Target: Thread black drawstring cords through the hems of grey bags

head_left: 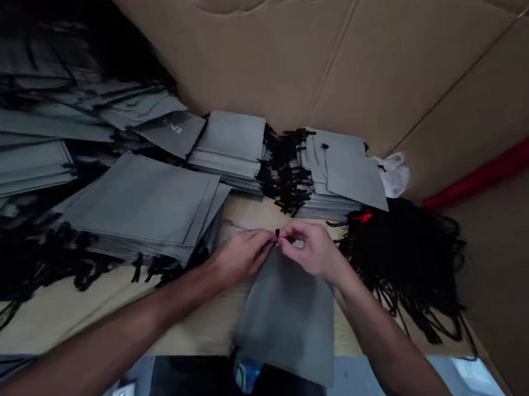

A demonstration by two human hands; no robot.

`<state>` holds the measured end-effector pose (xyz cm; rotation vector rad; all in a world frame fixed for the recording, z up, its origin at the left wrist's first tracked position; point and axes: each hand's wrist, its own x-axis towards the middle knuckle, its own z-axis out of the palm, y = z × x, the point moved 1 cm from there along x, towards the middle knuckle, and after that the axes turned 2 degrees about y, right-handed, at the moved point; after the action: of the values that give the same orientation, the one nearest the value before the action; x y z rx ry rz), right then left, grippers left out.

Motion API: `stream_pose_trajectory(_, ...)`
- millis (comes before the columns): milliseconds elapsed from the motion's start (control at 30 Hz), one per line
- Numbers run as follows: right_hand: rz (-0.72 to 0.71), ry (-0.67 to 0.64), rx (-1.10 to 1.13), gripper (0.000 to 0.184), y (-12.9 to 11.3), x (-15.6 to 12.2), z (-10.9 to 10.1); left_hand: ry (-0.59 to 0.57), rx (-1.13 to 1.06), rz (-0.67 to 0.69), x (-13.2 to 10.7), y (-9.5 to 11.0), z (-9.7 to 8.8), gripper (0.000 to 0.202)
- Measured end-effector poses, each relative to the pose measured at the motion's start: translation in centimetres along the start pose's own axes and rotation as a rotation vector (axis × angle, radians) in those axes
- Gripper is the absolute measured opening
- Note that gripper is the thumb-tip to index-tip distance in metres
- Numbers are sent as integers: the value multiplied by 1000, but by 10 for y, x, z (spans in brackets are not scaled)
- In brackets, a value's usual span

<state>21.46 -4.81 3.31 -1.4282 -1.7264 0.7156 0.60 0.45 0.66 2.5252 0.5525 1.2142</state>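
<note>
A flat grey paper bag (287, 319) lies on the wooden table (60, 313) in front of me, its lower end hanging over the near edge. My left hand (241, 256) and my right hand (311, 248) meet at the bag's far top edge. Both pinch a thin black cord (277, 234) there, fingers pressed together. A ring shows on my left hand.
Stacks of grey bags (144, 204) with black cord handles fill the left and back of the table. A loose heap of black cords (407, 262) lies to the right. Brown cardboard walls (373, 58) close off the back and right, with a red strip (506, 161).
</note>
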Motion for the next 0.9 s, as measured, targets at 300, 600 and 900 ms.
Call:
stream_pose_trajectory(300,14,0,69,5,-4,-1,4,106,-164,-14,-1,-2,-1,8)
stream_pose_trajectory(600,-17,29,-1,3,-19,-3,6,95,-189,-62,1,4,-7,5)
stream_pose_trajectory(900,24,12,142,7,-14,-3,8,97,-404,-352,9,16,-12,6)
